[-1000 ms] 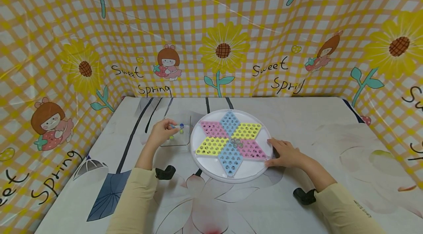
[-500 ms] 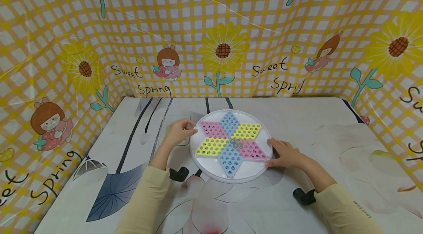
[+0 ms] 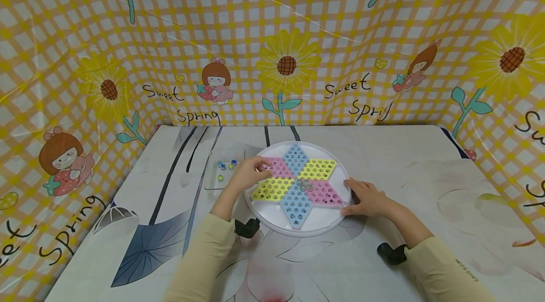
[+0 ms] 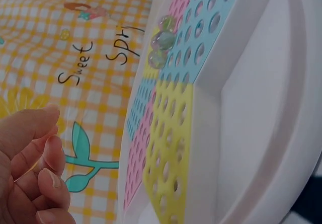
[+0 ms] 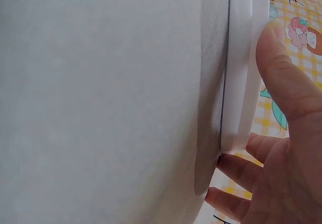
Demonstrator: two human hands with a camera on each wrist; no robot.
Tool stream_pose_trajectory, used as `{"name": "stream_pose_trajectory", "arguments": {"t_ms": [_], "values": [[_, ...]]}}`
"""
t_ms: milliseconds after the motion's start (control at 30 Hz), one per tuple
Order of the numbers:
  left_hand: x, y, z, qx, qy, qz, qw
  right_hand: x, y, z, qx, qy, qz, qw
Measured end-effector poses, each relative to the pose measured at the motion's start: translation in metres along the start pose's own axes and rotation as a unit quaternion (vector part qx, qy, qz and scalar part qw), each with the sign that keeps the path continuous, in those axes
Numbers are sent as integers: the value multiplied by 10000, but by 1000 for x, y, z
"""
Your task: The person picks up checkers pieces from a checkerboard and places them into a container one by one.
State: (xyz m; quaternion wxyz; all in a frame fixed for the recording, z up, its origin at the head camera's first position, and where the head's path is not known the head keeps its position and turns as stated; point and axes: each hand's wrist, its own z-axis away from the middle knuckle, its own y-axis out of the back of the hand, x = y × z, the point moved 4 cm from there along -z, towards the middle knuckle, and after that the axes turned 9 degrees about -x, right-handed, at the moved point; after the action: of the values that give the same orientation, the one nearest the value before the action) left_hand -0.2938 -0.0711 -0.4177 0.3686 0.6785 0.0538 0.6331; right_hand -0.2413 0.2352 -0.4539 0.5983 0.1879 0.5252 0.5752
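Observation:
A round white Chinese checkers board [image 3: 272,214] lies on the table, its star of pink, yellow and blue triangles full of holes. Several clear marbles [image 4: 163,40] sit together near its middle. My left hand [image 3: 249,173] hovers over the pink and yellow left points, fingers curled toward the thumb. In the left wrist view no marble shows at its fingertips [image 4: 53,113]; whether it pinches one is hidden. At the board's right rim my right hand [image 3: 369,199] rests, thumb and fingers spread and fairly straight; its thumb [image 5: 274,48] touches the rim in the right wrist view.
Left of the board stands a clear shallow tray [image 3: 211,188] holding several blue and yellow-green marbles [image 3: 220,178]. The table [image 3: 426,169] has a printed white cloth. A yellow checked sheet [image 3: 306,18] hangs behind and at the sides.
My left hand has moved right, from above the clear tray to above the left part of the board, uncovering the marbles in the tray. My right hand has stayed at the rim.

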Motion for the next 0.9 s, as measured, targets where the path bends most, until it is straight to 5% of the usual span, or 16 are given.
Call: {"name": "stream_pose_trajectory", "arguments": {"t_ms": [533,900], "values": [[16,-41,-16,-599,-480,-168,9969,-2,1,3,-41,8,26,10000],[17,-64,-22,-977,20,-670,9930,-2,1,2,-32,-8,-1,10000]]}}
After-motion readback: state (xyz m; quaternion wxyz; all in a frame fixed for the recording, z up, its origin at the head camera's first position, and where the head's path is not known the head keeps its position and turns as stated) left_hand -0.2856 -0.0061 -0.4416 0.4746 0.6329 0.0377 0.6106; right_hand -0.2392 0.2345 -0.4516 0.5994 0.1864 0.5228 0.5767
